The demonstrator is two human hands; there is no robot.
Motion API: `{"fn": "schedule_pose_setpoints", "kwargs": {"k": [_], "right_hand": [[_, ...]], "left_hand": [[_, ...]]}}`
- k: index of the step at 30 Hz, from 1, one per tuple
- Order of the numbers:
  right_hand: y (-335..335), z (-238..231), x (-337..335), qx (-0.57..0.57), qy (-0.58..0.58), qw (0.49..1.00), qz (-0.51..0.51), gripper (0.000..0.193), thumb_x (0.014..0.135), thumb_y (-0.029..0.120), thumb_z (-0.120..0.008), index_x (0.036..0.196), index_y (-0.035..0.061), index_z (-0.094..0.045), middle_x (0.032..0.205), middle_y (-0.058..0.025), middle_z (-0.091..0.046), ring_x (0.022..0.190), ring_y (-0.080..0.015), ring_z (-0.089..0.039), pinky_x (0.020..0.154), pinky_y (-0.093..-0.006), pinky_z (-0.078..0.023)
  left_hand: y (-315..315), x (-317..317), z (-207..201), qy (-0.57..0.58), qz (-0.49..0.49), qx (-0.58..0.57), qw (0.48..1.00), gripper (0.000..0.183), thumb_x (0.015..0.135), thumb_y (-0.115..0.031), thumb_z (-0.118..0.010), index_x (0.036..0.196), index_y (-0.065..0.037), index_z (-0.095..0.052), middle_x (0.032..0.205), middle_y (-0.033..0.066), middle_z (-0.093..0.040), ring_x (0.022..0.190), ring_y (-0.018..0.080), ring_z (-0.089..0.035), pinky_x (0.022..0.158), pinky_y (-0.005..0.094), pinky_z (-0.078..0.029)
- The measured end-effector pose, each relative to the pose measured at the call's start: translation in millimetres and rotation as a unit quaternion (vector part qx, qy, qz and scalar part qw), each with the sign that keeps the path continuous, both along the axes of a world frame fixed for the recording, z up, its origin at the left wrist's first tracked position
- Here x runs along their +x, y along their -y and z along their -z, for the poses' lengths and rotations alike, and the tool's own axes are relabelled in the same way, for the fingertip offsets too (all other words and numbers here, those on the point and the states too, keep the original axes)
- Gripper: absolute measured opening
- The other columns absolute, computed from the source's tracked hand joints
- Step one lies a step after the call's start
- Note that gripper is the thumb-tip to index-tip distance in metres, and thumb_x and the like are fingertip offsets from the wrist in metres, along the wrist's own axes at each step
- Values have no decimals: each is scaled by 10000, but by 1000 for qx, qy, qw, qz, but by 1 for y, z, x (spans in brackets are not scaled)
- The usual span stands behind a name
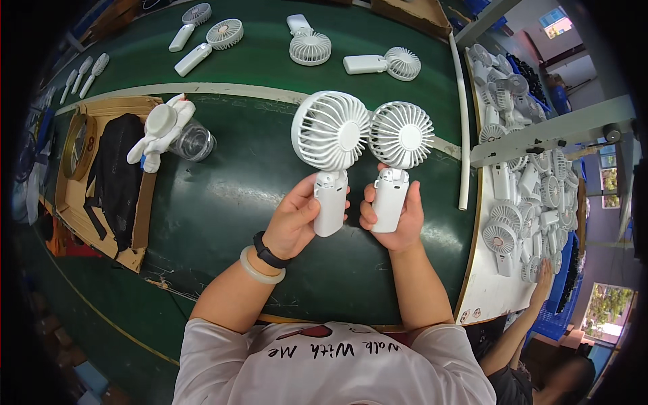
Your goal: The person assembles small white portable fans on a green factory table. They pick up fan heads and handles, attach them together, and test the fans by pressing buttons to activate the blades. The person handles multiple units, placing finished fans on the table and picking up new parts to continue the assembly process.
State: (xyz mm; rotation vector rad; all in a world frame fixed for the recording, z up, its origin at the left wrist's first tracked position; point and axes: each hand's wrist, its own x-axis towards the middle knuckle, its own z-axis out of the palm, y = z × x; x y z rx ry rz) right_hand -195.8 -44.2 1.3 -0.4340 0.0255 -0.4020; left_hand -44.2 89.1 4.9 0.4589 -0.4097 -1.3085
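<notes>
My left hand (pixel 294 214) is closed around the handle of a white handheld fan (pixel 331 135), its round slatted head upright above the green worktable (pixel 236 270). Beside it, my right hand (pixel 402 219) grips the handle of a second white handheld fan (pixel 402 135). The two fan heads are side by side, their rims touching or nearly so. Both handles show a hinge at the neck and a small dark slot near the top.
A cardboard box (pixel 140 223) at left holds a black bag (pixel 121 175) and a tape roll (pixel 79 145). Near it stands a clear jar (pixel 194 142) with white cloth. More fans (pixel 225 34) lie on the far green strip. Right, a co-worker's hand (pixel 544 275) reaches a heap of fans (pixel 533 202).
</notes>
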Motion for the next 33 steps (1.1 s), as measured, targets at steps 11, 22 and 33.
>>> {"fn": "schedule_pose_setpoints", "kwargs": {"k": [11,22,33], "right_hand": [[2,-2,-2,20,-39,998,52,564,932,522,-292,1378,177,-296,1029,-130,-497,700,-222,-486,586,-355,-419],[1,-4,-1,19,-52,996,65,558,936,504,-311,1377,167,-259,1019,-131,-485,694,-215,-478,583,-347,-417],[1,-3,-1,8,-46,997,55,575,927,519,-325,1379,169,-263,1015,-128,-485,691,-212,-485,575,-335,-414]], "left_hand": [[2,-8,10,144,-74,144,976,494,862,-84,-563,1283,-53,-308,1070,78,-516,941,170,-568,805,335,-502],[4,-9,3,163,-111,128,972,465,888,-88,-522,1302,-39,-314,1135,137,-550,981,205,-591,842,331,-486],[3,-7,3,135,-88,134,978,447,884,-98,-540,1277,-34,-337,1158,140,-548,990,213,-588,834,335,-488]]}}
